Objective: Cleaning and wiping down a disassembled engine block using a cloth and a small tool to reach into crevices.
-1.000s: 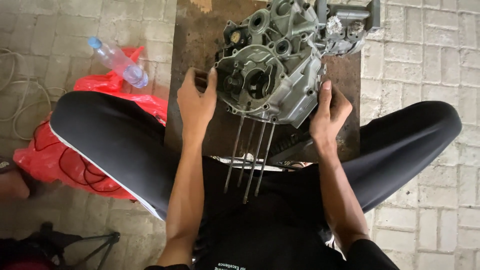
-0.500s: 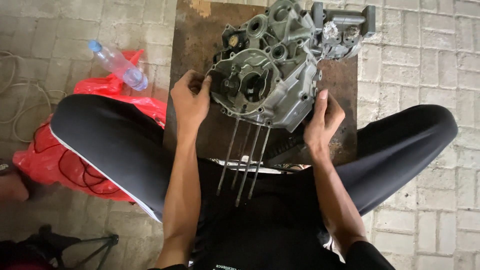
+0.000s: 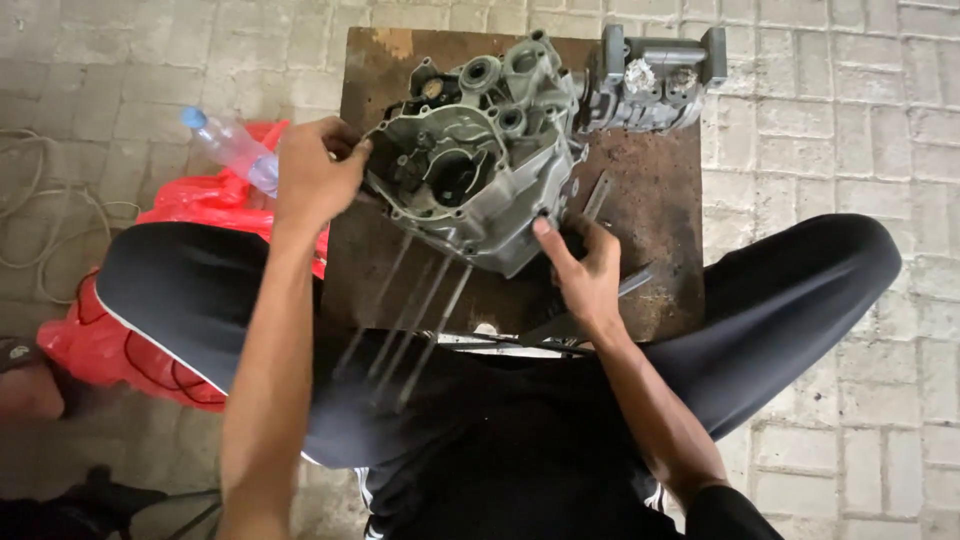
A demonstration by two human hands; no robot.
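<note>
We look down from a head-worn camera at a person seated cross-legged in black trousers, a small rust-stained wooden board (image 3: 655, 215) across the lap. On it, between the two hands, lies a grey cast-metal engine crankcase (image 3: 470, 165), tilted, its open face toward us. Four long thin studs (image 3: 420, 315) run from its near edge down toward the person's body.

The left hand (image 3: 315, 175) is curled closed around the crankcase's left rim, thumb side against the casting, gripping it. The right hand (image 3: 585, 270) is loosely open; its forefinger is stretched out and the tip presses the crankcase's lower right corner, while the other fingers rest half bent on the board, holding nothing.

Just beyond the right hand, touching the crankcase's far right side, stands a second grey metal engine block (image 3: 655, 75). Flat metal tools or strips (image 3: 600, 195) lie on the board by the right fingers. Out past the left hand, a clear plastic bottle with a blue cap (image 3: 235, 150) rests on a red plastic bag (image 3: 110, 350) on the paved ground.

We judge the step in hand to be turning or repositioning the crankcase on the board. The next move would seem to call for a firmer right-hand hold, since one fingertip steadies little and the casting looks heavy.
</note>
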